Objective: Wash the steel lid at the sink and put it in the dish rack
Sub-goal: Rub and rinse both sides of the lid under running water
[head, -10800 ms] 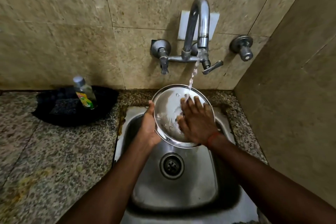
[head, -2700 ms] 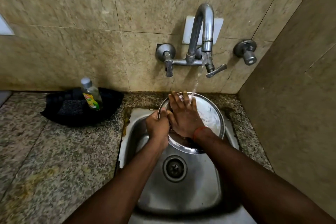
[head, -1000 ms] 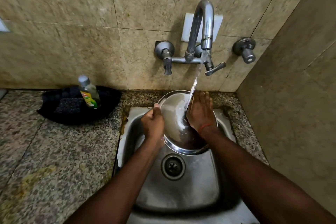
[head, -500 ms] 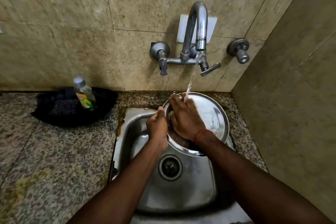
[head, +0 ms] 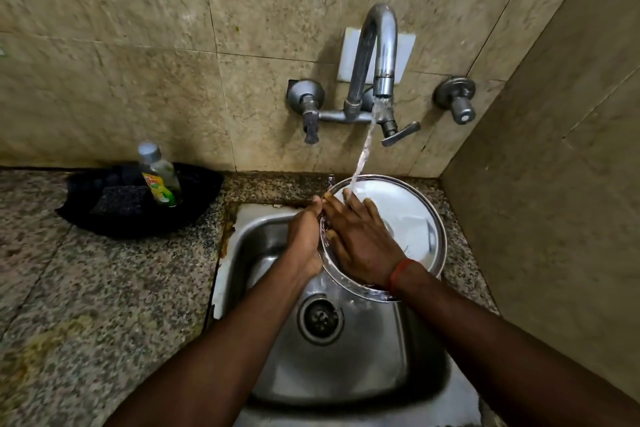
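The round steel lid (head: 412,218) is held tilted over the back right of the steel sink (head: 263,236), under the running stream from the tap (head: 381,55). My left hand (head: 304,239) grips the lid's left rim. My right hand (head: 360,239) lies flat on the lid's face with fingers spread, fingertips near the upper left rim where the water lands. A red thread is around my right wrist. No dish rack is in view.
A black tray (head: 86,215) on the granite counter (head: 86,288) at left holds a dish-soap bottle (head: 159,177) and a dark scrubber (head: 117,199). The sink drain (head: 320,319) sits below the lid. Tiled walls close in behind and on the right.
My right hand has slid across the lid's face, from its right part a second ago back to the left part. The lid stays under the water, with my left hand still on its rim.
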